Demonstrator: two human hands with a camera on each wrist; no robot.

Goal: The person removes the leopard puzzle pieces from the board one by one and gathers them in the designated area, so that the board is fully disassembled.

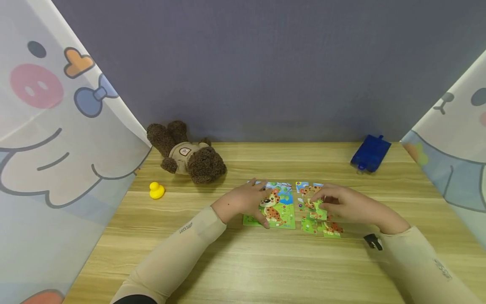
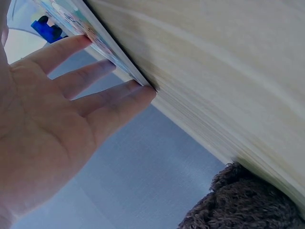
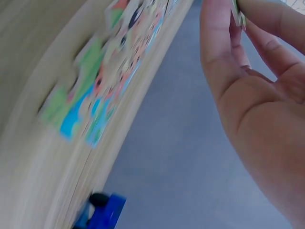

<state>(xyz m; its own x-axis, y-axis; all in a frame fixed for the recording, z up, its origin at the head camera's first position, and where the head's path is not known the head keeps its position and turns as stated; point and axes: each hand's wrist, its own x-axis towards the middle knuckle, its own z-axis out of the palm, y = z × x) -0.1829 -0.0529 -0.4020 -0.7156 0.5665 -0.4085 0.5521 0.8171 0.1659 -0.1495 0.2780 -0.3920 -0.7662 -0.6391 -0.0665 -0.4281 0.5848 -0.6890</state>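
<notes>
A leopard picture board [image 1: 287, 211] lies on the table under my left hand [image 1: 244, 203]. In the left wrist view, that hand's straight, spread fingers [image 2: 114, 102] touch the board's edge. To the right of the board, loose jigsaw pieces [image 1: 332, 229] with parts of a leopard lie in a rough group. Over them, my right hand [image 1: 347, 204] pinches a green jigsaw piece [image 1: 319, 214] between thumb and fingers. The right wrist view shows only a sliver of this piece [image 3: 235, 13] at the fingertips, the rest being hidden.
A brown teddy bear [image 1: 206, 165] lies at the back left, with a yellow rubber duck [image 1: 156, 191] in front of it. A blue pouch [image 1: 371, 153] is at the back right. A small black item [image 1: 373, 242] lies beside the right forearm. A grey partition [image 1: 243, 76] closes off the back.
</notes>
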